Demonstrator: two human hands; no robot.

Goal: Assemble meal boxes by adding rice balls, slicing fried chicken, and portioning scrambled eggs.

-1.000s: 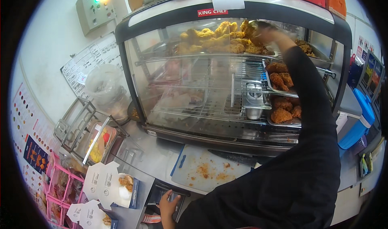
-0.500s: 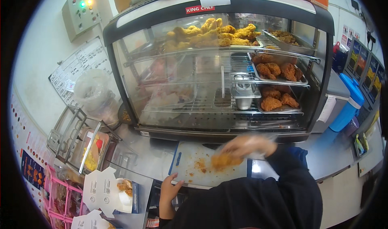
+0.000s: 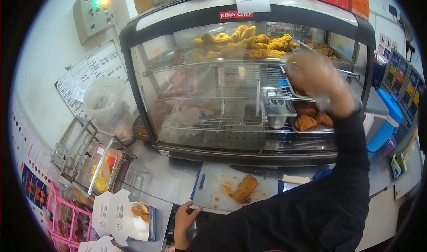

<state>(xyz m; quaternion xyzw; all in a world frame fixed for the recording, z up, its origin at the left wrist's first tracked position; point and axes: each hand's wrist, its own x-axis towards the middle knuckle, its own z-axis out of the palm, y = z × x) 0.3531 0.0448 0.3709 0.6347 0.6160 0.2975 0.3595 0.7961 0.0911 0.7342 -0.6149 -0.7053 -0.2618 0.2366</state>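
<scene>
My right hand (image 3: 318, 76), in a clear plastic glove, is raised at the right side of the glass food warmer (image 3: 195, 150). Motion smears its fingers, and it covers much of the middle-shelf tray of fried chicken (image 3: 299, 91). Below it, another tray holds reddish-brown fried chicken (image 3: 307, 122). A golden piece of fried chicken (image 3: 245, 189) lies among crumbs on the white cutting board (image 3: 213, 176). Behind it rests a knife (image 3: 296, 179) with a white handle and dark blade. My bare left hand (image 3: 184, 216) is at the counter's front edge, left of the board, fingers apart.
Yellow fried chicken (image 3: 267, 45) fills the warmer's top shelf. A lidded metal container (image 3: 278, 112) stands on a lower shelf. At left are an open carton of chicken and rice (image 3: 141, 223), a metal rack (image 3: 91, 149) and a pink basket (image 3: 66, 216). A blue jug (image 3: 384, 123) stands right.
My right hand has left the chicken piece on the board and risen to the warmer's right shelves. The knife is now uncovered. My left hand stays by the counter edge.
</scene>
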